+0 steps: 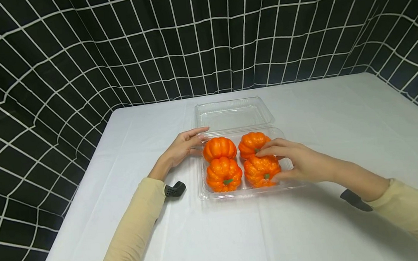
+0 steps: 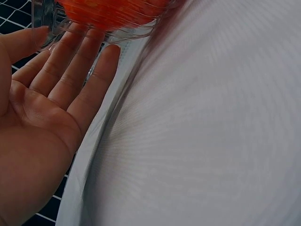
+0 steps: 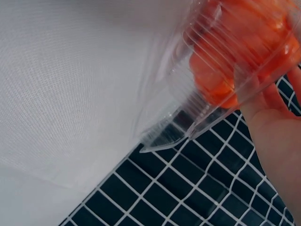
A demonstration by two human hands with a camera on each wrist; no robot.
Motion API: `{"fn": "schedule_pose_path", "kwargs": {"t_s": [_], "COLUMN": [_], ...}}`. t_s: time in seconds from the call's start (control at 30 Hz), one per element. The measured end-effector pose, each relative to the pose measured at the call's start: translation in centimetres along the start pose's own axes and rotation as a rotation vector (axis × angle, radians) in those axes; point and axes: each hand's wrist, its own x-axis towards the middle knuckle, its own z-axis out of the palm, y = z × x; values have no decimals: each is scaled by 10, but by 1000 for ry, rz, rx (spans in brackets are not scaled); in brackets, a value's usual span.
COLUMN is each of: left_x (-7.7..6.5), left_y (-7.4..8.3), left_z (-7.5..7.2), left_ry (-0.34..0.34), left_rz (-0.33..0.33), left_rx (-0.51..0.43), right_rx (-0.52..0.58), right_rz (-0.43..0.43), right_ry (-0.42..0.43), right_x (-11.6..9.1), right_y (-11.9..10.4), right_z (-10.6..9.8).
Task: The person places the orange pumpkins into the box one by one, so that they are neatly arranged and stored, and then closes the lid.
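A clear plastic clamshell container (image 1: pixel 251 192) lies opened flat on the table, its lid (image 1: pixel 234 116) folded toward the back. Several orange toy pumpkins sit in the base in two columns. The front right pumpkin (image 1: pixel 261 170) is gripped by my right hand (image 1: pixel 301 161), thumb at its front and fingers over its back. Behind it is another pumpkin (image 1: pixel 253 143). My left hand (image 1: pixel 184 147) touches the container's left edge with fairly straight fingers, beside the back left pumpkin (image 1: pixel 219 148). A front left pumpkin (image 1: pixel 224 174) shows a green stem. In the right wrist view, the thumb (image 3: pixel 256 101) shows beside the clear wall.
A white cloth covers the table (image 1: pixel 218 237). Black curtains (image 1: pixel 216 38) with a white grid stand behind and at both sides. A black wrist device (image 1: pixel 175 189) shows by the left sleeve, another (image 1: pixel 355 200) by the right.
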Motion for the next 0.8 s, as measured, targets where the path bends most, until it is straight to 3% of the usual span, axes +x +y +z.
{"fn": "schedule_pose_path", "kwargs": {"t_s": [0.2,0.4,0.6,0.8], "left_x": [-1,0,0,-1], "left_y": [0,0,0,3], "left_z": [0,0,-3,-6], "left_ry": [2,7,41,127], "left_rz": [4,2,7,-32], "left_rx": [3,8,-14,-46], "right_rx": [107,137,205,421], "right_rz": [54,114,377,659], "right_ry": [25,127,226,319], "right_x": [1,2,9,20], "right_y": [3,8,16,32], "right_z": [-6,-14,-23,-33]}}
